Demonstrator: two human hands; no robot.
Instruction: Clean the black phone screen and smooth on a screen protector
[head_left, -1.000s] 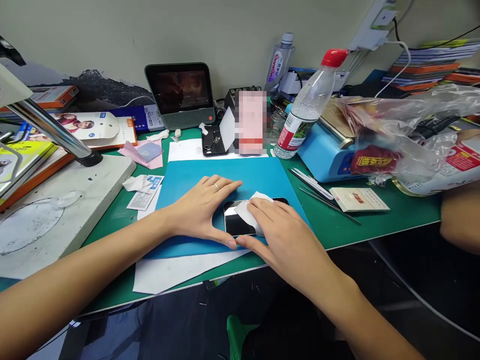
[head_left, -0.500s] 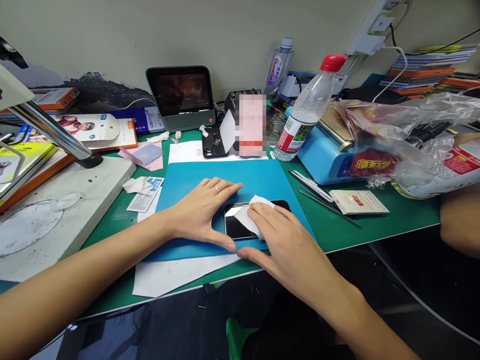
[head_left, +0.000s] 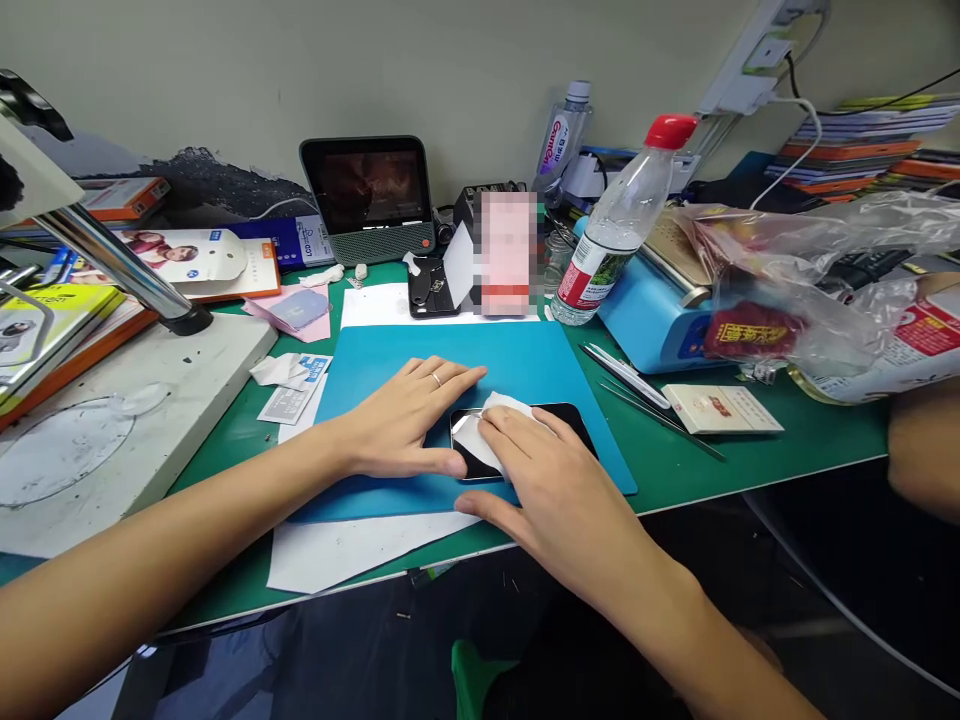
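A smartphone (head_left: 472, 462) with a dark, glossy screen lies face up on the blue mat (head_left: 450, 350). My right hand (head_left: 559, 460) presses a white wipe (head_left: 504, 403) flat against the screen, fingers together over it and thumb out to the side. Part of the wipe and the phone's right half are hidden under that hand. To the phone's left, my left hand (head_left: 409, 415) rests on the mat with fingers stretched and thumb apart, the thumb tip by the phone's lower left corner. It wears a ring and holds nothing.
Tweezers (head_left: 660, 420) and a cigarette-like flat box (head_left: 721, 409) lie to the right. Behind stand a red-capped bottle (head_left: 600, 270), a blue machine (head_left: 652, 320) and a small display (head_left: 367, 190). A lamp base (head_left: 187, 400) sits left. Another person's arm (head_left: 926, 440) shows at right.
My right hand and the wipe have slid a little left across the phone's screen. My left thumb has shifted slightly up and left; otherwise the left hand stays in place.
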